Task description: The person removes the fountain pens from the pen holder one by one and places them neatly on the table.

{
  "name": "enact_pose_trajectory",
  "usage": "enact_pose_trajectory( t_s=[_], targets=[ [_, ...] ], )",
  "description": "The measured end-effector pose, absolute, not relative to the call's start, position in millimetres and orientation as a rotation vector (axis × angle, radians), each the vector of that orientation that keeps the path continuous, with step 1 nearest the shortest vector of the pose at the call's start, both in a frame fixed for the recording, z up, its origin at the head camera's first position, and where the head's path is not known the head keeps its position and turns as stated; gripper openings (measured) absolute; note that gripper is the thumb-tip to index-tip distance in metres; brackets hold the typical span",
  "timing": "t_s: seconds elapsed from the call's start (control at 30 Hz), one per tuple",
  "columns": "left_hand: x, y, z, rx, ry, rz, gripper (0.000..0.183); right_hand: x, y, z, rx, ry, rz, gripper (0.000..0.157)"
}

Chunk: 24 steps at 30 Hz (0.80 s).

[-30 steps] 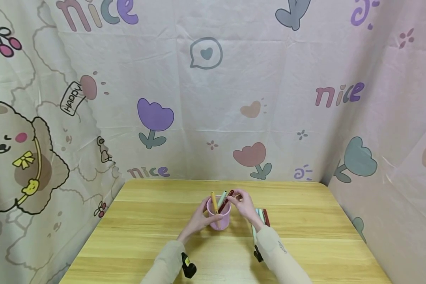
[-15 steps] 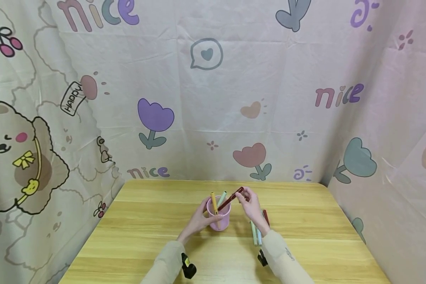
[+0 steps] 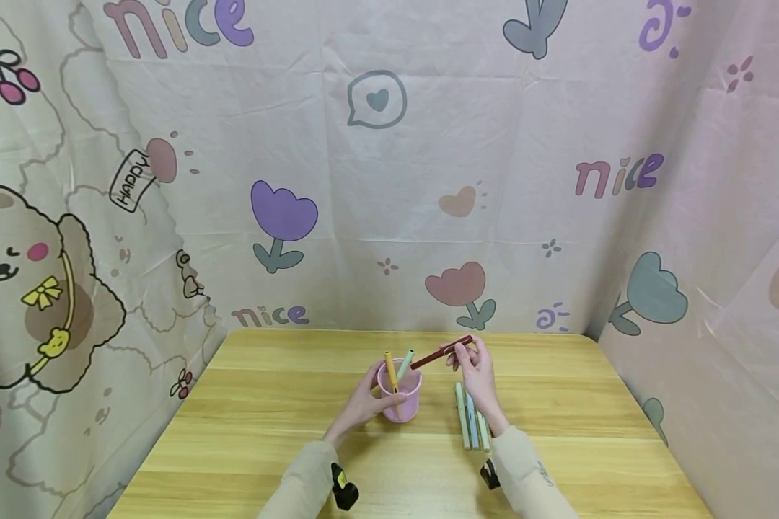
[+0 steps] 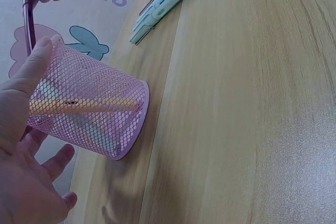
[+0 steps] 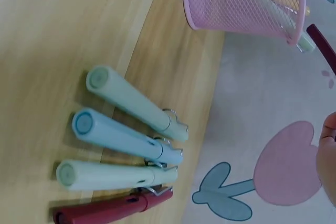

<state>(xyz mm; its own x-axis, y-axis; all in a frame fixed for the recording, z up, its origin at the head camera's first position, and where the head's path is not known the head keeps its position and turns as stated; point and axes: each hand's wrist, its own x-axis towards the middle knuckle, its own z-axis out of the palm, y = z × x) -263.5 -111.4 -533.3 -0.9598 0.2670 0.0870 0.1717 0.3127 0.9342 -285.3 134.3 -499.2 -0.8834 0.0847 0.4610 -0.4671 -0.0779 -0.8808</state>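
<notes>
My left hand (image 3: 363, 402) grips a pink mesh pen holder (image 3: 412, 405) standing on the table, its thumb near the rim in the left wrist view. Inside lean a yellow pen (image 3: 391, 366) and a pale green pen (image 3: 405, 365). My right hand (image 3: 480, 375) pinches a dark red pen (image 3: 436, 355) by its upper part, to the right of the holder. That pen slants, its lower end just above the holder's rim. In the right wrist view only part of the right hand shows, at the edge.
Several capped pens lie side by side on the wooden table (image 3: 266, 404) right of the holder: a green pen (image 5: 131, 98), a light blue pen (image 5: 118, 134), a pale green pen (image 5: 113, 176) and a red pen (image 5: 113, 209). A printed curtain (image 3: 376, 187) hangs behind the table.
My right hand has moved right, drawing the dark red pen out of the holder and tilting it flatter. The left hand and the holder have stayed in place.
</notes>
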Motion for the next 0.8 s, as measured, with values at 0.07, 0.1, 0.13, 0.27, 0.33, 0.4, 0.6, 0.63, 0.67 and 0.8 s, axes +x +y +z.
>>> enact_pose_trajectory(
  t_s=[0.07,0.1,0.13,0.27,0.33,0.4,0.6,0.63,0.67,0.8],
  targets=[
    [-263,-112,-534,0.416,2.479,1.742,0.091,-285,138,-499,0.407,-1.788,2.035,0.013],
    [-263,-112,-534,0.415,2.478,1.743,0.091,-285,140,-499,0.405,-1.767,2.047,0.011],
    [-263,-112,-533,0.419,2.477,1.747,0.091,-285,142,-498,0.402,-1.750,2.055,0.010],
    [-262,-111,-532,0.406,2.476,1.762,0.089,-284,153,-496,0.378,-1.698,2.091,0.010],
    [-262,-110,-532,0.405,2.475,1.766,0.089,-283,159,-494,0.360,-1.682,2.104,0.012],
    [-262,-110,-532,0.395,2.473,1.768,0.088,-282,166,-492,0.336,-1.674,2.120,0.016],
    [-262,-111,-532,0.396,2.472,1.763,0.089,-280,191,-490,0.254,-1.718,2.111,0.020],
    [-262,-111,-532,0.398,2.473,1.760,0.089,-279,195,-490,0.239,-1.727,2.107,0.020],
    [-263,-111,-532,0.397,2.474,1.759,0.090,-279,198,-490,0.223,-1.743,2.099,0.020],
    [-263,-110,-531,0.398,2.469,1.763,0.089,-277,211,-492,0.192,-1.790,2.087,0.024]
  ],
)
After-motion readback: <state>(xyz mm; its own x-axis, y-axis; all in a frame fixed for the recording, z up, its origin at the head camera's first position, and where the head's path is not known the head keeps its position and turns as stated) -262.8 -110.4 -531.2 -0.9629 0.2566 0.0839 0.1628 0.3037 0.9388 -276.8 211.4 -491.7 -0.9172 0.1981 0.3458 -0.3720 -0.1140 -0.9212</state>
